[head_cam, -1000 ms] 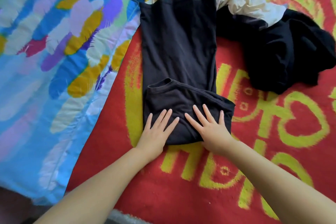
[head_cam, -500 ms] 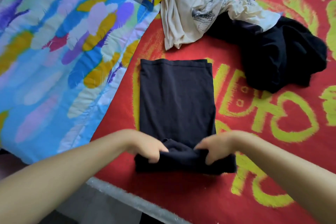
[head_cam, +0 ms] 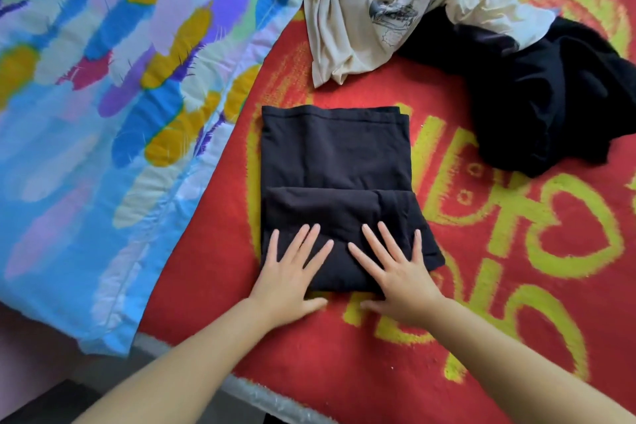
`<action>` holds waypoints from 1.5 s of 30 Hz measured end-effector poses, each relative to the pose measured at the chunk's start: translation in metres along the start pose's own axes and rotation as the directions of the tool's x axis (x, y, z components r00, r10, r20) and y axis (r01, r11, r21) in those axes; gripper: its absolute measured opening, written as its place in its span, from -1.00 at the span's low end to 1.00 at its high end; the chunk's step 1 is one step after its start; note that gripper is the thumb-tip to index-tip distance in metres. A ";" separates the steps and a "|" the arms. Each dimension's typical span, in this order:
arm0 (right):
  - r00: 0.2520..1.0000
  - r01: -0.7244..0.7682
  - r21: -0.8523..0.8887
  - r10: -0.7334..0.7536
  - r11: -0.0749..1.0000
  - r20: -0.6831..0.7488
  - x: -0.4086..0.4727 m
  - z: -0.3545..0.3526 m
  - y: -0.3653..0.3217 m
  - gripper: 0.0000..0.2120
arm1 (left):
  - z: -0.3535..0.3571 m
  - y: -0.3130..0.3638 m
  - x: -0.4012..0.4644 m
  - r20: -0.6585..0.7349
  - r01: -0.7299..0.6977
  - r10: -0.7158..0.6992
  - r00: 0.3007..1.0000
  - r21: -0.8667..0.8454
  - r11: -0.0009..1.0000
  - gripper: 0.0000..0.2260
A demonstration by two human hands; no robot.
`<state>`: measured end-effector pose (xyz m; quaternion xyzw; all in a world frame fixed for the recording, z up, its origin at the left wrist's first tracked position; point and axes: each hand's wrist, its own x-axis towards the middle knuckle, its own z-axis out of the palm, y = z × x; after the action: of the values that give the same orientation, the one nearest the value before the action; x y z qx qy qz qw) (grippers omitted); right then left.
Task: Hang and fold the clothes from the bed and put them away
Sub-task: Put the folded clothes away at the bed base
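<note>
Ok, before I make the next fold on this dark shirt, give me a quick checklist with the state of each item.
1. Both hands flat on the fold: ok, left hand and right hand press the dark shirt.
2. Near fold even: not ok, its right corner juts out.
3. Far hem straight: ok.
4. Space beyond the hem: ok, bare red blanket before the cream shirt.
5. Black pile apart: ok.
6. Layers underneath smooth: cannot tell.

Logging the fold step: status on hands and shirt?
Left hand and right hand flat, pressing black shirt. Shirt part-folded on red blanket. Nothing in the way.
</note>
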<state>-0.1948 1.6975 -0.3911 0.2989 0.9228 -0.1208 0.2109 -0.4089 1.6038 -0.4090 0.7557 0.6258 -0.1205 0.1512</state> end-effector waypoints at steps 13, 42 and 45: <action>0.743 0.037 0.299 -0.226 0.954 0.630 0.004 -0.083 0.004 -0.22 | -0.092 -0.017 0.002 0.711 0.088 0.268 0.650 -0.420 0.903 -0.29; 0.806 -0.477 0.248 0.532 0.843 -0.260 0.096 -0.055 0.078 -0.47 | -0.031 -0.113 0.091 -0.250 0.524 -0.586 0.771 -0.274 0.806 -0.43; 0.887 -0.248 0.215 0.310 0.945 -0.343 0.116 -0.054 0.011 -0.47 | -0.029 -0.051 0.087 -0.345 0.234 -0.290 0.893 -0.194 0.953 -0.44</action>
<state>-0.2901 1.7826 -0.3982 0.4627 0.8798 -0.1064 0.0220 -0.4433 1.7024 -0.4188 0.6600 0.7464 0.0509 0.0683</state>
